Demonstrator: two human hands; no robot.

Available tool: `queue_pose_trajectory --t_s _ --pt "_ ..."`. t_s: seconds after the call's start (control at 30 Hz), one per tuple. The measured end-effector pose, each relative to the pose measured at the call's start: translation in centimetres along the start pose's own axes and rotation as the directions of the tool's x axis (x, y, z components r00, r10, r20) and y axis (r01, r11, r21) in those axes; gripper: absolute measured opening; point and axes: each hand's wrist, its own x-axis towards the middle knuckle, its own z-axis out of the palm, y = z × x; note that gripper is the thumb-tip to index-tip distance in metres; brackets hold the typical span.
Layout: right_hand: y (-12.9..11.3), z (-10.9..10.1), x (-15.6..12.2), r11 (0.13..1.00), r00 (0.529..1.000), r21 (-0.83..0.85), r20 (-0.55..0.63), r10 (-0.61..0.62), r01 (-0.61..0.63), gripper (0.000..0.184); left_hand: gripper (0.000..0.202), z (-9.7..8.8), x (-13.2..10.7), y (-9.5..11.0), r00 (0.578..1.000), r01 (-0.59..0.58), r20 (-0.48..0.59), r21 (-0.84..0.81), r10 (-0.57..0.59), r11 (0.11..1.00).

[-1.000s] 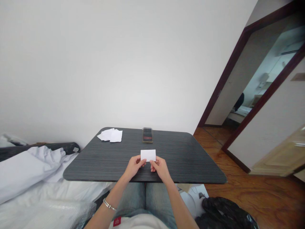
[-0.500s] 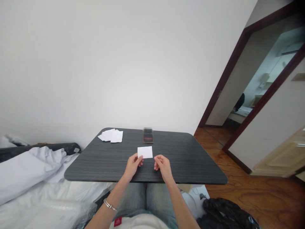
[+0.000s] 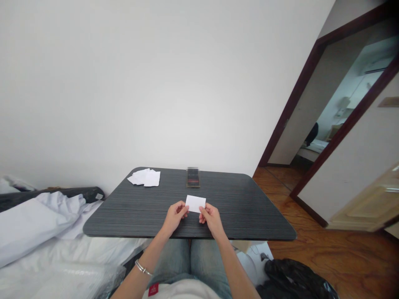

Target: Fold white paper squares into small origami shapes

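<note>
The left hand (image 3: pixel 176 217) and right hand (image 3: pixel 212 220) both grip a white paper card (image 3: pixel 195 204) by its edges, over the dark grained surface (image 3: pixel 124 218). Loose white paper slips (image 3: pixel 144 177) lie farther back on it, with white bedding (image 3: pixel 37 232) to the left.

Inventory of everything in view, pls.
card: 1, white, held over table
paper slips: several, white, loose pile, far left of table
blurred object: 1, dark with red band, far table edge, kind unclear
table: 1, dark grey, in front of person
bedding: white, left of table
plastic bag: 1, black, lower right
floor: brown wood, right
doorway: 1, dark brown frame, right
wall: white, behind table
jeans: pale blue, on person's legs
bracelet: 1, silver, left wrist
left hand: 1, gripping card's left edge
right hand: 1, gripping card's right edge
</note>
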Motion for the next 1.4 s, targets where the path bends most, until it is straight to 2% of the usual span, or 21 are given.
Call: queue_pose_trajectory --t_s 0.3,0.5,0.63,0.93,1.4 --pt "-0.13 -0.07 0.01 1.0 1.0 0.03 -0.015 0.01 -0.009 0.027 0.017 -0.19 0.02 -0.09 0.999 0.021 -0.043 -0.112 -0.025 0.993" --pt "-0.26 -0.05 -0.11 0.999 1.0 0.037 -0.023 0.013 -0.012 0.03 0.029 -0.29 -0.01 -0.09 0.999 -0.002 -0.046 -0.164 -0.005 0.986" --pt "-0.35 -0.06 -0.11 0.998 0.999 0.057 -0.03 0.014 -0.012 0.03 0.032 -0.27 -0.09 0.05 0.999 -0.012 -0.047 -0.166 0.004 0.986" --pt "-0.34 -0.06 -0.23 0.996 0.999 0.09 -0.037 0.018 -0.014 0.031 0.02 -0.39 -0.15 0.09 1.0 -0.01 -0.028 -0.145 0.006 0.989" --pt "-0.41 -0.11 -0.21 0.998 0.999 0.065 -0.033 0.016 -0.013 0.031 0.025 -0.38 -0.23 0.46 0.997 -0.009 -0.079 -0.148 -0.003 0.989"
